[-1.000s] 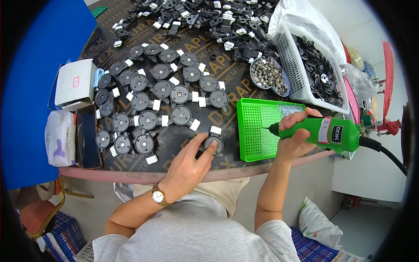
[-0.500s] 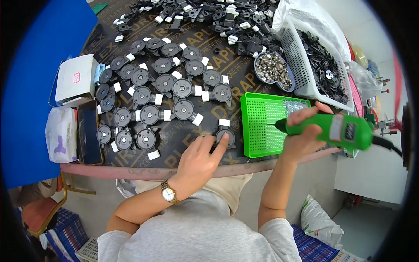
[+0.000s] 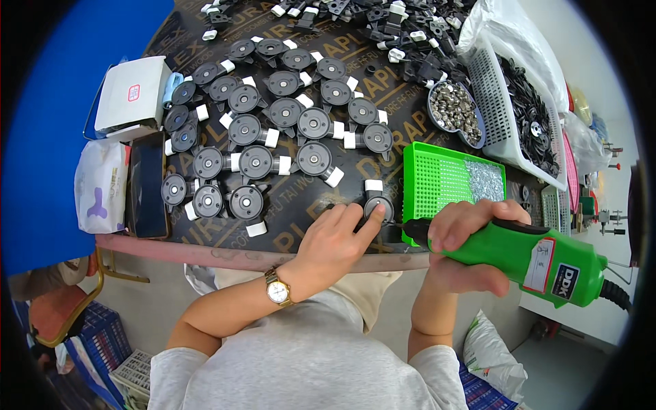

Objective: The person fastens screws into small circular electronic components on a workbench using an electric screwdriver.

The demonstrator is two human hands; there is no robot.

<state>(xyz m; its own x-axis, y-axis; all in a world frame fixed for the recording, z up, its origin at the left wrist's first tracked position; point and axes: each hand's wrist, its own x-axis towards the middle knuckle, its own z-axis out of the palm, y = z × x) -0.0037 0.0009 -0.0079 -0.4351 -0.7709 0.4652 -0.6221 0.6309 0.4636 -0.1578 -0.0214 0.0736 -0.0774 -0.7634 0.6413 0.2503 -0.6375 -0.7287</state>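
"Watching the right hand (image 3: 459, 273), what do you see that differs from a moment ago?"

"The green powered screwdriver (image 3: 506, 256) has come across. Its black nose pointed over the bright green perforated plastic tray (image 3: 408, 184); now the thin metal bit (image 3: 396, 224) lies just beside the black disc-shaped plastic piece (image 3: 387, 203) with the white tab."

"Touching it?"

"I can't tell; the bit is too small there. I'd judge that tool and piece now share one working spot, so the fetching side of the work looks finished and the fastening side close."

"And how are the fingers?"

"On the right, wrapped firmly around the screwdriver's body. On the left hand (image 3: 333, 240), the index finger is stretched out with its tip on the disc, as it was before, and the others are bent close together. The thumb is hidden, so I can't say whether anything is pinched."

"Where exactly is that piece?"

"Flat on the dark desk (image 3: 273, 236) near its front edge, between the left hand and the tray, white tab facing away from the person. Similar black discs (image 3: 254, 162) lie in a loose group to its left."
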